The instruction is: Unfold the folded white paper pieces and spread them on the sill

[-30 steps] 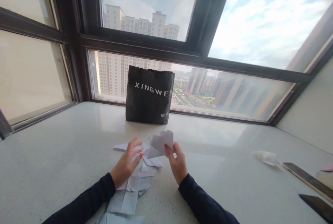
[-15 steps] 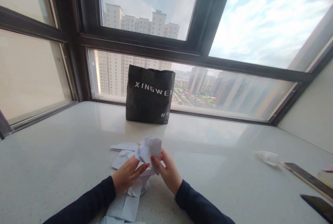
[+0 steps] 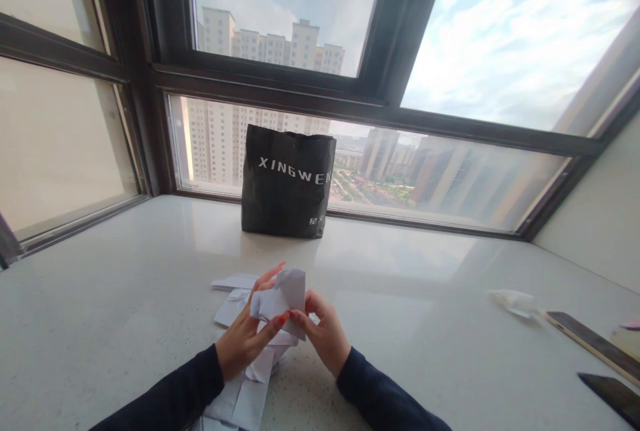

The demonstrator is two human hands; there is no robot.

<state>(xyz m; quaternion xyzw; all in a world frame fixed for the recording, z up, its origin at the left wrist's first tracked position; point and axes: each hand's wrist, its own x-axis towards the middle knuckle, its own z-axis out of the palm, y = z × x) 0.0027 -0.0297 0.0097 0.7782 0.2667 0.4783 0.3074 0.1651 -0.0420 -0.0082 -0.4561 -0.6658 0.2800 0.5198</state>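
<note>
Both my hands hold a folded piece of white paper just above the pale stone counter. My left hand wraps around its left side, thumb at the front and fingers behind. My right hand pinches its lower right edge. Under and behind my hands lie several folded white paper pieces in a loose pile, reaching toward me along my left sleeve.
A black bag printed XINGWEN stands at the window behind the paper. At the right lie a crumpled white scrap, a long flat dark strip with a gold edge and a dark flat object near the corner.
My left hand rose from the paper pile and joined the right on the folded paper. The paper has come lower and a little left, closer to me.
</note>
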